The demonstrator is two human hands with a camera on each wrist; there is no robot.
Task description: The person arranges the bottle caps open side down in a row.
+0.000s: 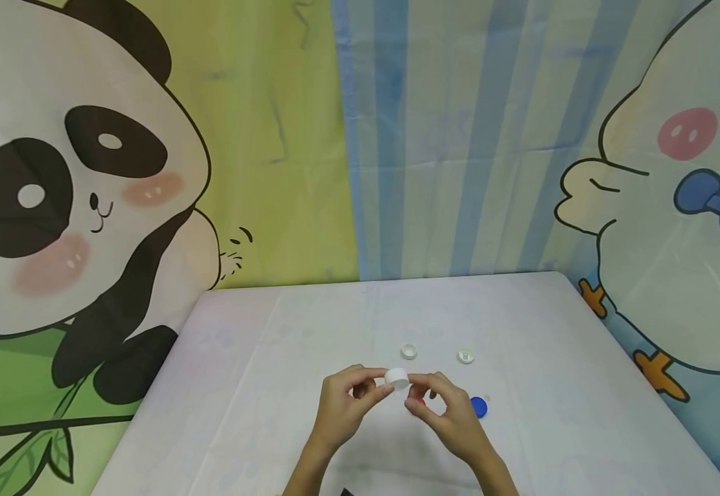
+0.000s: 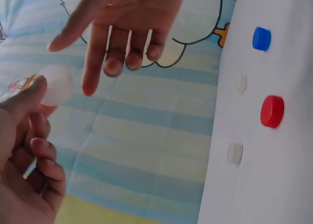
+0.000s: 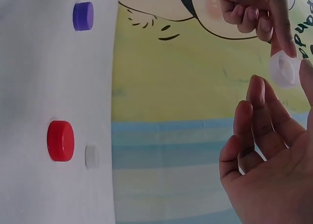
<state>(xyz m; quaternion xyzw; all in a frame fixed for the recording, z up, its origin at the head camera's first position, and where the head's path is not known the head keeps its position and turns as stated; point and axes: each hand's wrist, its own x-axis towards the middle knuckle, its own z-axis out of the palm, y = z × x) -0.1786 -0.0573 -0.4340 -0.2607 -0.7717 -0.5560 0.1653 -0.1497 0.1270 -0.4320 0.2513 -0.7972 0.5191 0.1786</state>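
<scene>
My left hand pinches a white bottle cap between thumb and forefinger, held up over the table. On its other side is my right hand, thumb and forefinger spread toward the cap. The left wrist view shows the right hand's fingers extended and apart from the cap. In the right wrist view the held cap turns its hollow side partly into sight. A red cap lies below the hands, mostly hidden behind the right fingers in the head view.
On the white-covered table lie a blue cap right of the right hand and two white caps, one behind the hands, another farther right. A purple cap appears in the right wrist view. Printed curtains stand behind.
</scene>
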